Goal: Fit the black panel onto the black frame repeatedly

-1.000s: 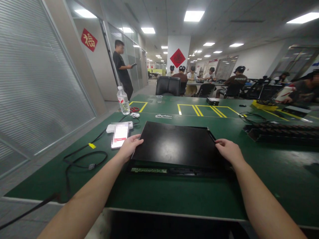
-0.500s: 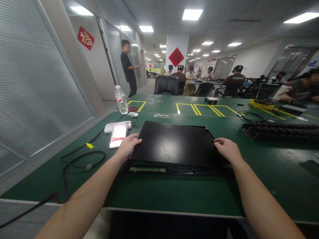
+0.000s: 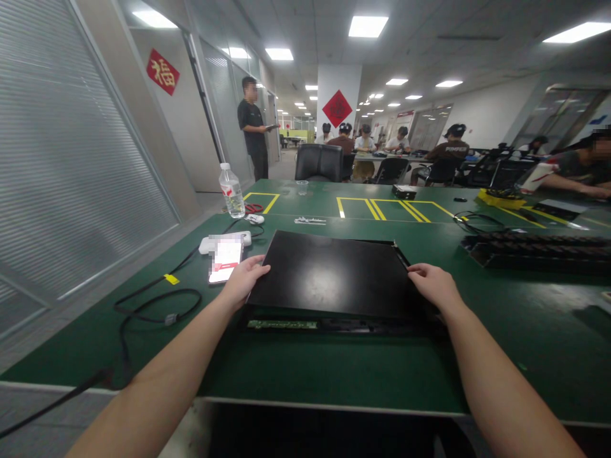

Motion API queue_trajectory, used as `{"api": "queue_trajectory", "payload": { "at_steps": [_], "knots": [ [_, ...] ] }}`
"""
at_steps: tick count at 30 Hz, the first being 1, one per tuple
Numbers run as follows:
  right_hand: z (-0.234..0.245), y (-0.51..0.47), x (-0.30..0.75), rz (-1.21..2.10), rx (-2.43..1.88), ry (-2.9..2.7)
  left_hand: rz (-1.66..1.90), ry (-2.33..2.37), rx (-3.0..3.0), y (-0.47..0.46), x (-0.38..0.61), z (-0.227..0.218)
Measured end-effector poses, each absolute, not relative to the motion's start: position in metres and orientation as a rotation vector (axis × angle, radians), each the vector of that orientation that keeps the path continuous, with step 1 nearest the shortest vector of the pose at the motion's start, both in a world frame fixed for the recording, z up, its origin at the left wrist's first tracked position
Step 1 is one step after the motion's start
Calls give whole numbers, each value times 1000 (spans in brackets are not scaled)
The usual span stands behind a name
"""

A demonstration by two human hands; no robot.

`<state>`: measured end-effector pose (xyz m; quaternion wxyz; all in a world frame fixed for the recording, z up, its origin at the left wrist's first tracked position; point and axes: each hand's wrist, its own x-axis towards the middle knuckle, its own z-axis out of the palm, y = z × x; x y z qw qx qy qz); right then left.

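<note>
Left hand (image 3: 244,280): thumb on top, fingers curled at the left edge of a black panel (image 3: 331,273), gripping it. Right hand (image 3: 436,287): pinching the panel's right edge; whether its fingers also take in the casing below cannot be told.

Panel lies over a black casing (image 3: 377,327), slightly askew, near the middle of the bench's near edge. A green circuit strip (image 3: 282,324) shows along the casing's near side, left half.

Toward the bench's (image 3: 334,375) left edge: lit phone (image 3: 228,264) just beyond the left hand, leaning on a white bar (image 3: 246,238); black cable (image 3: 138,312) with yellow tag (image 3: 171,279), looped toward the near left corner. Farther along the left edge: upright water bottle (image 3: 232,194), red-handled tool (image 3: 254,208).

Beyond the panel: caliper-like tool (image 3: 310,221). Nearer the far edge: clear cup (image 3: 302,187), yellow tape lines (image 3: 360,199), small black box (image 3: 403,192). Toward the right edge: long dark assembly (image 3: 534,250), well apart from the right hand.

Past the far edge: black chair (image 3: 318,163); a standing person (image 3: 252,130) in dark clothes.
</note>
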<state>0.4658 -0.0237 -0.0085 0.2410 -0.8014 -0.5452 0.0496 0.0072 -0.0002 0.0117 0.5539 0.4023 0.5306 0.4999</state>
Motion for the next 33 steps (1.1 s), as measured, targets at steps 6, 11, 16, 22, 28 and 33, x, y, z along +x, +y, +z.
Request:
{"api": "queue_trajectory", "payload": {
  "at_steps": [6, 11, 16, 22, 28, 33],
  "knots": [
    [-6, -25, 464, 141, -2217, -1487, 1171, 1215, 978, 0, 8, 7],
    [-9, -23, 468, 128, -2199, -1483, 1158, 1199, 993, 3, 5, 2],
    [-8, -22, 470, 172, -2174, -1431, 1155, 1190, 984, 4, 2, 1],
    [-5, -22, 468, 261, -2150, -1332, 1198, 1191, 950, 2, 5, 4],
    [-8, -20, 472, 301, -2142, -1254, 1245, 1115, 971, 1, 6, 9],
    [-7, -18, 472, 337, -2114, -1208, 1258, 1114, 1030, 1, 4, 8]
  ]
}}
